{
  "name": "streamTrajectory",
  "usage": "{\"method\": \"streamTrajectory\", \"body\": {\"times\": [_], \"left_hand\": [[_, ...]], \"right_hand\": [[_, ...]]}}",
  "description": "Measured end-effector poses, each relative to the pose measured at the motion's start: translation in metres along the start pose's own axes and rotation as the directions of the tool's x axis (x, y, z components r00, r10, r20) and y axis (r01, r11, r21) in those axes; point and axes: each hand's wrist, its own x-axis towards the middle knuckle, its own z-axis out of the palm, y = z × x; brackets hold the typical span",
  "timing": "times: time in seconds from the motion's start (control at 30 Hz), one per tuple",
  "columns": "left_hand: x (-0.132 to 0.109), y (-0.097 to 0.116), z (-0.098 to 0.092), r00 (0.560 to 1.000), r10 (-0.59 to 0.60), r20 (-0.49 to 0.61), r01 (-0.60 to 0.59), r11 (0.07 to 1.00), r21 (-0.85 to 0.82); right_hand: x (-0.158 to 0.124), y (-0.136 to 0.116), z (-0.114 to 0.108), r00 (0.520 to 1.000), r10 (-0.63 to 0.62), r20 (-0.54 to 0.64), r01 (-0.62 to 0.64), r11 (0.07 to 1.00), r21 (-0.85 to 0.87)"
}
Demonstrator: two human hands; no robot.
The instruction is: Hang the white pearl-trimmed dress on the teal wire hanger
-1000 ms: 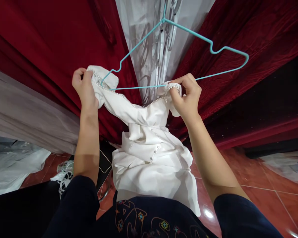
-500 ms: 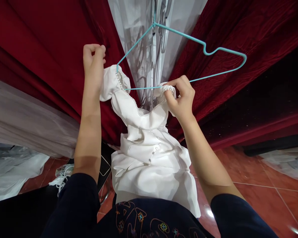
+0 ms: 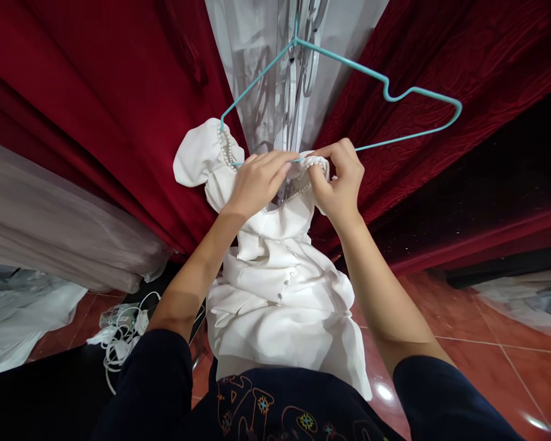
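Note:
A white dress [image 3: 275,288] with pearl trim along the neckline hangs partly on a teal wire hanger [image 3: 386,92]. Its left puffed sleeve [image 3: 202,156] sits over the hanger's left end. My right hand [image 3: 340,180] pinches the dress's right shoulder at the hanger's bottom bar. My left hand [image 3: 257,184] has come in beside it, fingers curled onto the neckline and the bar in the middle. The hanger's right end sticks out bare past my right hand.
Dark red curtains [image 3: 96,92] hang behind, with a sheer white patterned panel [image 3: 275,61] between them. Grey fabric [image 3: 50,233] drapes at the left. White cables and chargers [image 3: 119,337] lie on the red tiled floor [image 3: 487,355]. Clear plastic sheets lie at both sides.
My left hand let go of the left sleeve, now resting on the hanger's end, and moved right to the middle of the neckline. My right hand kept its grip.

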Motion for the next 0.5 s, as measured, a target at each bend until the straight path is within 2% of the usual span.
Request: {"method": "streamTrajectory", "body": {"times": [0.07,0.13,0.2,0.27,0.33,0.37,0.43,0.47,0.5], "left_hand": [[0.002,0.003,0.008,0.999,-0.021,0.039,0.02,0.999,0.031],[0.005,0.009,0.009,0.997,-0.078,0.016,0.078,0.997,0.027],[0.009,0.017,0.004,0.992,-0.124,0.01,0.124,0.992,-0.014],[0.011,0.021,-0.003,0.987,-0.16,0.008,0.16,0.986,-0.041],[0.01,0.019,-0.011,0.983,-0.184,-0.001,0.184,0.982,-0.046],[0.009,0.016,-0.015,0.982,-0.191,-0.004,0.191,0.981,-0.047],[0.008,0.008,-0.021,0.981,-0.195,0.004,0.195,0.978,-0.07],[0.007,0.005,-0.024,0.98,-0.196,0.014,0.197,0.976,-0.091],[0.007,0.003,-0.026,0.979,-0.2,0.027,0.202,0.973,-0.111]], "right_hand": [[-0.001,0.003,0.001,1.0,-0.014,0.002,0.014,1.0,0.018],[-0.002,0.007,0.0,0.998,-0.058,0.023,0.056,0.997,0.061],[-0.005,0.01,-0.005,0.993,-0.109,0.045,0.105,0.992,0.074],[-0.006,0.017,-0.015,0.993,-0.119,0.004,0.119,0.993,0.013],[-0.002,0.031,-0.029,0.986,-0.079,-0.146,0.066,0.993,-0.093],[0.003,0.041,-0.037,0.964,-0.051,-0.26,0.016,0.99,-0.137],[0.02,0.063,-0.054,0.878,0.005,-0.479,-0.103,0.978,-0.18],[0.031,0.073,-0.064,0.838,0.032,-0.545,-0.161,0.969,-0.19],[0.043,0.081,-0.073,0.823,0.061,-0.564,-0.211,0.956,-0.205]]}}
